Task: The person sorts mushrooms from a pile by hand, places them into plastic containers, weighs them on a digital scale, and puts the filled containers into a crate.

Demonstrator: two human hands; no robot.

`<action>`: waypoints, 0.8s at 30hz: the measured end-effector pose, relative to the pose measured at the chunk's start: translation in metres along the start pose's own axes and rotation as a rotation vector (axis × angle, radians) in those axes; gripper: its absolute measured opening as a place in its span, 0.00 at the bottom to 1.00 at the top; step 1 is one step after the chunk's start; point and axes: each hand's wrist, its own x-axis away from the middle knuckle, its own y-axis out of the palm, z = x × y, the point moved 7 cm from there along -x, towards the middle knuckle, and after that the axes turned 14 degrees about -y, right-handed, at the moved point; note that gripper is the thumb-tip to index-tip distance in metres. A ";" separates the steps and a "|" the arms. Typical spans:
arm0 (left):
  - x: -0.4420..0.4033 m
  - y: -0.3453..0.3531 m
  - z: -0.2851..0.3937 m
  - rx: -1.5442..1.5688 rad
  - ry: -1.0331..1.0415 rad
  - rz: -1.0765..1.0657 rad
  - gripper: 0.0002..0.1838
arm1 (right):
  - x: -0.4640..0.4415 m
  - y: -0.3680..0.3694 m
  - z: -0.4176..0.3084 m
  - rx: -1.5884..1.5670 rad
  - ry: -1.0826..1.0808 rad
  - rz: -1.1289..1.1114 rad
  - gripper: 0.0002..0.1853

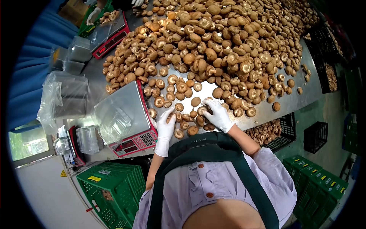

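a metal table stretches before the person, and a broad heap of brown mushrooms covers much of it, on the far side of both hands. to the left a red-edged scale stands near the table's edge, with clear plastic trays on its platform.

2 hands in white gloves are at the near side. the left hand has its fingers bent downward beside the mushrooms; whether it grips any cannot be told. the right hand curves thumb and fingers about a mushroom at its fingertips, seemingly touching it, though a firm hold cannot be confirmed.

good handling here probably means light fingertip pressure, so that caps do not bruise, and keeping the pieces in 1 layer where each can be looked over. a hasty sweep might push some off the near edge.

the loose group lies between the 2 hands, close to both. the smallest item, a lone cap, sits just beyond them, nearer the right fingertips.
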 end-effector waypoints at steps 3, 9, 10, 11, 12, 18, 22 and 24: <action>-0.010 -0.009 0.002 0.306 -0.220 -0.019 0.13 | -0.024 0.003 -0.004 0.009 -0.063 0.054 0.18; -0.005 -0.093 0.028 0.330 -0.139 0.284 0.20 | -0.088 0.019 -0.002 0.063 -0.081 -0.042 0.22; 0.001 -0.122 0.034 0.254 -0.177 0.433 0.19 | -0.097 0.025 -0.001 0.084 -0.089 -0.049 0.23; 0.004 -0.150 0.033 0.239 -0.104 0.585 0.18 | -0.106 0.032 0.003 0.105 -0.096 -0.056 0.25; 0.004 -0.177 0.017 0.317 -0.052 0.698 0.18 | -0.114 0.042 0.007 0.143 -0.119 -0.066 0.27; -0.029 -0.228 -0.048 -0.195 -0.308 0.542 0.18 | -0.136 0.096 -0.002 0.289 -0.198 -0.285 0.27; -0.006 -0.208 -0.014 -0.357 0.011 0.712 0.17 | -0.112 0.112 -0.019 0.175 -0.244 -0.555 0.25; 0.010 -0.183 0.029 -0.278 0.149 0.707 0.16 | -0.093 0.101 -0.032 0.124 -0.302 -0.546 0.25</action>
